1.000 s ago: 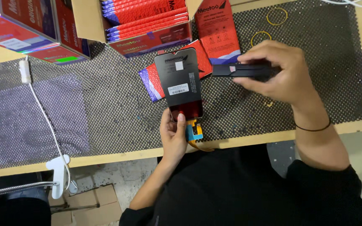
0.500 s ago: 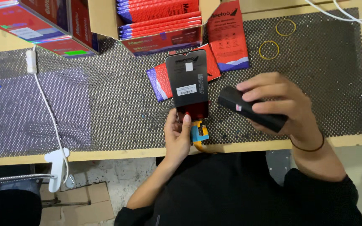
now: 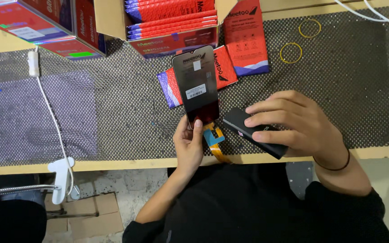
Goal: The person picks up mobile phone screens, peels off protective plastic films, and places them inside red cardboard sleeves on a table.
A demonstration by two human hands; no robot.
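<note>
Now the left hand [image 3: 189,146] fingers pinch a phone screen [image 3: 196,85]; right hand [image 3: 300,123] fingers grip a black device [image 3: 244,126].

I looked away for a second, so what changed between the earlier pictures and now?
The right hand carried the small black rectangular device down from beside the red packets to just right of the black phone screen panel. The left hand kept holding that panel's lower end upright on the dark mesh mat.

Glossy glass panel [image 3: 196,85], woven mesh mat [image 3: 113,90]
</note>
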